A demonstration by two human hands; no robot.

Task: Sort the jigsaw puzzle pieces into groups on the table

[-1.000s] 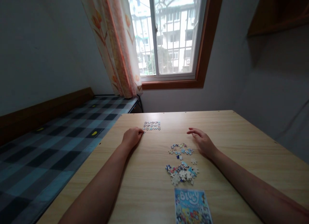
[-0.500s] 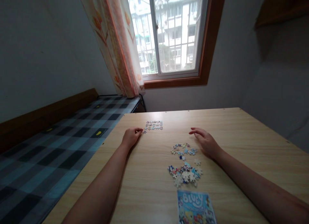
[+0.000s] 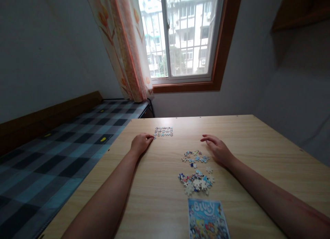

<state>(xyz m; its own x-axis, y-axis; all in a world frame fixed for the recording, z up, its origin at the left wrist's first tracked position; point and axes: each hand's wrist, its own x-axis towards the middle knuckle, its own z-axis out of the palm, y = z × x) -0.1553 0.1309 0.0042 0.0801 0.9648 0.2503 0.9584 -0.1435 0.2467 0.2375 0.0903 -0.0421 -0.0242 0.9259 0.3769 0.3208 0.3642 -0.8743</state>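
Observation:
At the far left of the table, my left hand point(image 3: 141, 143) rests with its fingers pinched at a small jigsaw puzzle piece point(image 3: 154, 138). That piece lies at the near-left corner of a partly joined rectangle of puzzle pieces point(image 3: 164, 131), which shows gaps inside. Whether the piece touches the rectangle is too small to tell. My right hand point(image 3: 218, 148) is over the table to the right, fingers stretched out and holding nothing. Nearest to it is an arc of loose puzzle pieces point(image 3: 195, 157).
Closer to me lies a heaped pile of puzzle pieces point(image 3: 197, 183), some with pale backs up. Below it is a blue Bluey picture sheet or box point(image 3: 208, 218). A checked bed point(image 3: 77, 143) borders the wooden table point(image 3: 257, 146) on the left; a window is beyond.
The view has shifted slightly. My left hand has edged a little to the right at the puzzle piece by the rectangle's corner. My right hand has stayed nearly still.

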